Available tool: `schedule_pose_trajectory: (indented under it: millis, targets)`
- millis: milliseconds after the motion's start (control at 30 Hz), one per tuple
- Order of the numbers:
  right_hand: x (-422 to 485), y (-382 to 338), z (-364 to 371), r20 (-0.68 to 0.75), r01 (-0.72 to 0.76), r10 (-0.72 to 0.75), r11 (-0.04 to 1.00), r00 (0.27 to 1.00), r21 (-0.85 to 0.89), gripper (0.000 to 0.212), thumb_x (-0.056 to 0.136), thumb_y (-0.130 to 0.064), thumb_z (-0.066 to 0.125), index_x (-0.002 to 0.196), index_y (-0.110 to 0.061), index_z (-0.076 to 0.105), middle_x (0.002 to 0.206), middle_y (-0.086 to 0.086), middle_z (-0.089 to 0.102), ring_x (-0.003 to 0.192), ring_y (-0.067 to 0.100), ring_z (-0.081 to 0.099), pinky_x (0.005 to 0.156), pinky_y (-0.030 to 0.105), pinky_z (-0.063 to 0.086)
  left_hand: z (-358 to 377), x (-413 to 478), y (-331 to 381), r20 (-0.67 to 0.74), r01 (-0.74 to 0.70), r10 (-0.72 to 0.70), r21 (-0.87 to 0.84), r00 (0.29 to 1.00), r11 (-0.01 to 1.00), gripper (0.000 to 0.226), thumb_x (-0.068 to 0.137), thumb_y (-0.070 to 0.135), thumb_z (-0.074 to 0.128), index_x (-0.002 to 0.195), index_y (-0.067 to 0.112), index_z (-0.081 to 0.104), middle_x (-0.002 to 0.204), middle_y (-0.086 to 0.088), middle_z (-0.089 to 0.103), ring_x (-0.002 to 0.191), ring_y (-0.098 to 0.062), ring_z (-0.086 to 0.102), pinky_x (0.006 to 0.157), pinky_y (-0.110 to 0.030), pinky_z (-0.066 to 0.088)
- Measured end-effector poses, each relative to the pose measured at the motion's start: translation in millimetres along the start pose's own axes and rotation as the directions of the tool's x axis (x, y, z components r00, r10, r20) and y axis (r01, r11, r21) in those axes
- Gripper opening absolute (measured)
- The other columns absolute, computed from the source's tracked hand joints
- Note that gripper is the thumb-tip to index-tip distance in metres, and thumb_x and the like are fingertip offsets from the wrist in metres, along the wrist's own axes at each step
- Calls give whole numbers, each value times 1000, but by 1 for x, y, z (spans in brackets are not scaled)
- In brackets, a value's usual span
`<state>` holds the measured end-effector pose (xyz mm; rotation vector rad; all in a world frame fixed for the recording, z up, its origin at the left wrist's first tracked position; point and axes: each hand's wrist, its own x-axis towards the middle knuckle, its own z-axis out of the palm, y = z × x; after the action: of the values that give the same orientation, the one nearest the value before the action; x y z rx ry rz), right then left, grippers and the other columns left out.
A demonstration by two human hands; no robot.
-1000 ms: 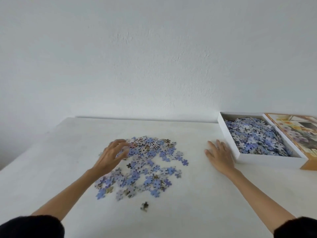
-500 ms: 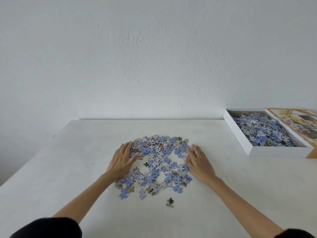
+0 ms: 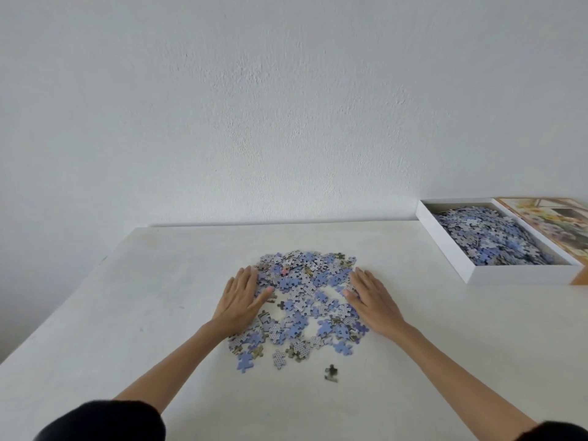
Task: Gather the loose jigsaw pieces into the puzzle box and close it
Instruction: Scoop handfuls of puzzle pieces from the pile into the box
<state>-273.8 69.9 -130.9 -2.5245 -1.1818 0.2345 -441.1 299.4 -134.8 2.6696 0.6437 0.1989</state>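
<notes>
1. Since a second ago, the right hand [image 3: 372, 302] has been brought from beside the box [image 3: 445, 243] to the right edge of the pieces [image 3: 305, 300]; the left hand [image 3: 240, 300] has been laid flat on their left edge.
2. Pieces are seen scattered mid-table, flanked by both hands, fingers extended and flat, nothing grasped.
3. One stray piece [image 3: 331, 373] is seen apart, nearer the camera.
4. More pieces are heaped inside the open white box at far right, well apart from the pile.
5. A lid [image 3: 547, 218] bearing a flower picture is seen just beside the box.
6. Everything is rested on a white table [image 3: 127, 313].
</notes>
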Motion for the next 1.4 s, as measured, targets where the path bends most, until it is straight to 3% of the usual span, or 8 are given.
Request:
schedule_pose_trajectory:
  millis: [200,500,700,833,1000,1100,1267,1400]
  targets:
    - [-18,-19,-6,-24,107,-105,978,994,181,105,51,-95,-2,141,-39,-3,152,-7,-16,138,8,-18,109,32,-14,-14,-6,2,130,-177,201,-172,971,969,113,53,97,16,141,36,-19,153,6,-22,140,-11,-17,112,-45,-11]
    - [-54,-41,10,162,414,-391,897,906,-153,106,60,-86,26,139,-34,-22,143,-7,-39,129,5,-38,107,31,-24,-19,-56,-13,217,-498,474,69,853,864,105,63,87,41,145,41,-6,154,9,-18,141,-9,-20,114,-41,-8]
    - [-40,-51,19,46,367,-364,918,930,-147,79,75,-75,5,142,-36,-11,148,-7,-26,133,5,-31,107,26,-25,-6,-43,9,122,-418,403,156,907,895,91,76,79,31,146,37,-8,154,8,-21,139,-7,-22,117,-41,-5]
    - [-33,-60,24,-89,342,-352,934,932,-106,60,93,-56,7,144,-28,19,151,-5,8,142,18,5,112,27,-14,-1,-38,19,-12,-373,374,52,927,926,79,84,73,21,148,28,9,156,4,1,142,-8,-4,118,-39,6]
    - [-39,-88,35,-62,384,-392,917,918,-109,77,84,-70,8,145,-24,14,151,-4,2,141,16,-6,110,29,-18,1,-34,15,-177,-299,267,-190,947,935,57,94,57,17,142,27,26,147,6,23,138,-4,15,114,-34,20]
    - [-32,-92,37,-26,326,-334,933,942,-153,69,91,-61,11,143,-17,25,150,6,23,139,24,8,111,32,-10,1,-34,14,-197,-261,215,-245,956,934,59,93,60,15,141,28,27,146,7,24,137,-1,15,114,-34,21]
    - [-27,-68,18,-75,290,-297,952,952,-97,82,71,-81,1,141,-38,-7,150,-8,-16,139,10,-18,105,30,-27,-4,-33,11,-65,-216,206,-284,976,934,82,77,81,25,144,36,12,151,11,7,138,-2,6,115,-33,14]
    - [-34,-25,2,80,211,-199,958,977,-194,108,45,-96,9,133,-44,-27,143,0,-37,132,18,-34,105,46,-22,-6,-34,6,79,-371,372,-25,925,928,107,66,84,41,146,35,-11,152,12,-19,141,-8,-16,113,-36,-1]
